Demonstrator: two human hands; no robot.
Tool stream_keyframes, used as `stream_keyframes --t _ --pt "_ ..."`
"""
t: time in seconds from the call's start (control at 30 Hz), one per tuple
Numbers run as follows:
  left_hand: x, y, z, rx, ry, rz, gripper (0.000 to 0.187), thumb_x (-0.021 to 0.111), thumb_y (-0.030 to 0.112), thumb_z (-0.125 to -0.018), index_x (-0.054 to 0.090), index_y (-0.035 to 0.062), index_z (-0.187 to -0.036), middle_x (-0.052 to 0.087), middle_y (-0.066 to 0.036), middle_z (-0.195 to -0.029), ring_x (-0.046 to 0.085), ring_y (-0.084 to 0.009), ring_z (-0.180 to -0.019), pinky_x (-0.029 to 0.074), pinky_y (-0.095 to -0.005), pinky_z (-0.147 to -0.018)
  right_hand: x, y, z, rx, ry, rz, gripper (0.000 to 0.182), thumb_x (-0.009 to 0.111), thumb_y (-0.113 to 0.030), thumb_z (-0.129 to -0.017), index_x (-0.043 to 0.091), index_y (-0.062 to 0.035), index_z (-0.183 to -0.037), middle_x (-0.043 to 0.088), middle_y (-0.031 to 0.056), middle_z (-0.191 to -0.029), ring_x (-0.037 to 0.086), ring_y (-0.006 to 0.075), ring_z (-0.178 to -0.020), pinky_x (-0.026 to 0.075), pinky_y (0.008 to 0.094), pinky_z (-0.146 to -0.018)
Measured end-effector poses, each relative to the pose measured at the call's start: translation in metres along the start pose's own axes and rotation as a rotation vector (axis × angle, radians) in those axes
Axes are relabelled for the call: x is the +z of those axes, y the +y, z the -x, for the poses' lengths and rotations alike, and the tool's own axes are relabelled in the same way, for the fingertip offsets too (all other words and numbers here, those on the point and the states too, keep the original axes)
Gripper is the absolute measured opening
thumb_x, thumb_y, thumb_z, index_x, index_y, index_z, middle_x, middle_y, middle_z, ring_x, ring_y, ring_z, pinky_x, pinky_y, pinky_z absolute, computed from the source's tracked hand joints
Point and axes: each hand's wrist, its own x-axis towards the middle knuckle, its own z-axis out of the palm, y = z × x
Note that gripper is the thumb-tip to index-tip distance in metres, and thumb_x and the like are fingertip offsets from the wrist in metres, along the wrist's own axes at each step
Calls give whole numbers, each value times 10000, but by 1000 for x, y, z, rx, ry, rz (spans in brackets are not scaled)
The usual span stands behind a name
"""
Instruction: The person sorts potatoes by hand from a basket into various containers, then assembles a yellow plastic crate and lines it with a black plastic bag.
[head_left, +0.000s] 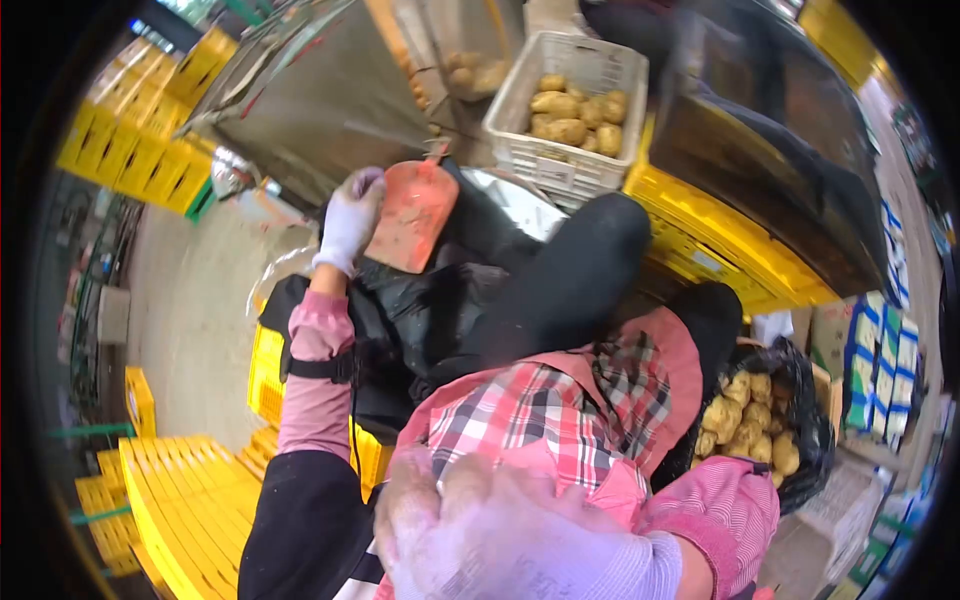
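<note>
My left hand (352, 215), in a pale knit glove, is stretched forward on the left with its fingers curled closed. It overlaps the left edge of an orange-red dustpan (412, 215), whose blade is smeared with dirt. What the fingers hold, if anything, I cannot make out. Close to the camera at the bottom is my right hand (520, 530), gloved too, its bent fingers apart over the plaid apron (520, 420) and nothing seen in them. Black plastic (430, 310) lies below the dustpan by my legs.
Ahead stands a white crate (565, 175) of potatoes (565, 130) beside stacked yellow crates (720, 250). A black bag (810, 430) of potatoes is open at my right. More yellow crates (190, 510) stand at lower left. A grey-covered bulk (310, 110) rises ahead left.
</note>
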Motion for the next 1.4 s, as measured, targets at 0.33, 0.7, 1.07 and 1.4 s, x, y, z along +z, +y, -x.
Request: stream_keyframes --t 0.33,0.7,1.07,1.4 --pt "35 -159 177 -42 2 -823 713 638 427 -855 422 84 -1441 397 -149 -1505 373 -396 -1366 380 -503 -1055 57 107 6 473 59 -438 357 697 -169 -826 633 -14 -1141 657 172 -1108 677 293 -909 545 348 -760" --pt "66 -188 172 -111 -227 -724 814 674 426 -841 324 93 -1496 322 -167 -1527 231 -498 -1401 348 -539 -1097 132 123 101 1080 281 -790 328 592 -51 -907 595 70 -1212 644 97 -1012 597 133 -872 487 270 -794" --pt "71 -177 193 -153 14 -614 823 670 382 -842 292 57 -1496 247 -190 -1560 181 -455 -1438 344 -513 -1102 129 143 109 975 103 -565 327 588 -214 -973 628 6 -1211 682 118 -1122 583 181 -854 458 277 -797" --pt "-131 -78 -112 360 1177 449 504 573 226 -959 431 62 -1413 553 -231 -1269 581 -315 -1080 458 -392 -926 141 154 120 818 278 -493 315 599 -175 -962 639 4 -1219 701 114 -1096 553 174 -803 451 286 -772"
